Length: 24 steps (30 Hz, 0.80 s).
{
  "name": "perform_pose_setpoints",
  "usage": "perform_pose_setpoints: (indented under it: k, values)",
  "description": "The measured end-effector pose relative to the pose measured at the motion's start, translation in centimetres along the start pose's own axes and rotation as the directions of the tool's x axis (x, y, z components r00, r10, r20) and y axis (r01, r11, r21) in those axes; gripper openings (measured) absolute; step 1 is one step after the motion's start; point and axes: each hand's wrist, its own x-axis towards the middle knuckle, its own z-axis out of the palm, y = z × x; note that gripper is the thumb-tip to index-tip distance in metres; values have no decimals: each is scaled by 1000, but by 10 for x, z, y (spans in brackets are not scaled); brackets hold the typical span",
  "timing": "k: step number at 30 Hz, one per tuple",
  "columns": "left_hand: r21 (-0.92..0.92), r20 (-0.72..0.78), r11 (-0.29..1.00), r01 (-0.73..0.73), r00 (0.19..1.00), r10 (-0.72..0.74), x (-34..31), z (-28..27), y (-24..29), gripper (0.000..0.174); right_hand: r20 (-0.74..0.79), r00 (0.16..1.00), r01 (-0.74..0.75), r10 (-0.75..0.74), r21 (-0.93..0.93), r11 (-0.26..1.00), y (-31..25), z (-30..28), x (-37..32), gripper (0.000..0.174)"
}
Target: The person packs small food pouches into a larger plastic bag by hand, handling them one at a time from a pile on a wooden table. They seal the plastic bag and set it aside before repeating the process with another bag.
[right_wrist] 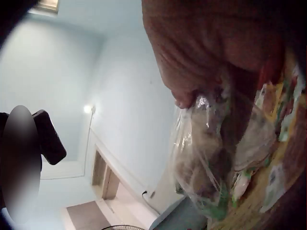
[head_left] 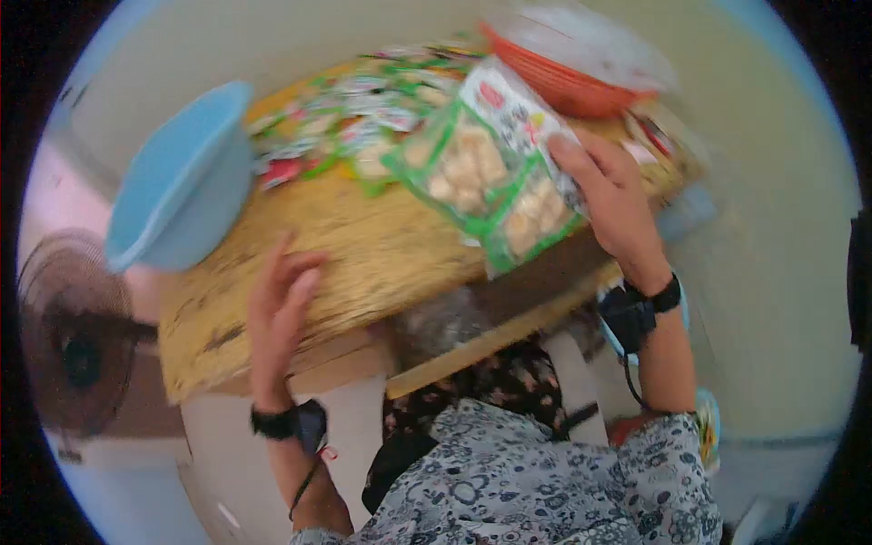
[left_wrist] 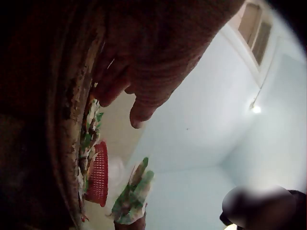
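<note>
My right hand (head_left: 619, 204) grips a clear plastic food packet (head_left: 468, 173) by its white printed end, thumb on the front face. Green bands edge the packet, and pale chunks fill two sections of it. In the head view it is tilted over the front of the wooden table (head_left: 391, 250). The right wrist view shows the packet's clear film (right_wrist: 194, 158) hanging below the hand. Over the table's left front part, my left hand (head_left: 280, 313) has its fingers loosely bent and holds nothing.
Many small green and white packets (head_left: 363, 113) lie heaped along the table's back. A blue basin (head_left: 182, 182) stands tilted at the left, beside a fan (head_left: 77, 345). At the back right is a red basket (head_left: 563, 77) with whitish plastic in it. An open drawer (head_left: 509, 341) juts out in front.
</note>
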Motion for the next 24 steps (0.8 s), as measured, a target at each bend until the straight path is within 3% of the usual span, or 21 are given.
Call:
perform_pose_setpoints:
  k: [2, 5, 6, 9, 12, 15, 18, 21, 24]
  values:
    - [34, -7, 999, -28, 1000, 29, -4, 0, -4, 56, -165, 985, -34, 41, 50, 998, -1, -30, -23, 34]
    - [48, -22, 997, -67, 997, 68, -5, 7, -10, 56, -451, 888, -89, 88, 20, 996, 13, -82, -62, 35]
    - [65, -38, 994, -87, 995, 90, -3, 9, -12, 56, -471, 871, -93, 141, 124, 988, 30, -106, -78, 36]
    - [121, -53, 989, -80, 995, 87, -3, 16, -6, 56, -692, 685, -253, 229, 68, 965, 55, -165, -140, 35]
    - [227, -68, 970, -88, 992, 106, -3, 18, -5, 54, -768, 595, -305, 236, 56, 951, 97, -214, -210, 36]
    - [242, -83, 967, -84, 991, 107, -2, 22, -9, 53, -886, 411, -427, 215, 21, 904, 130, -231, -267, 36]
    - [279, -86, 958, -66, 992, 93, -3, 19, -7, 53, -887, 389, -467, 249, 43, 883, 175, -248, -324, 36]
    - [324, -95, 942, -86, 988, 123, -2, 23, -9, 52, -856, 415, -628, 310, -22, 778, 211, -251, -359, 37]
    - [381, -97, 921, -87, 986, 133, 0, 19, -8, 52, -801, 505, -718, 322, -183, 672, 243, -247, -359, 40]
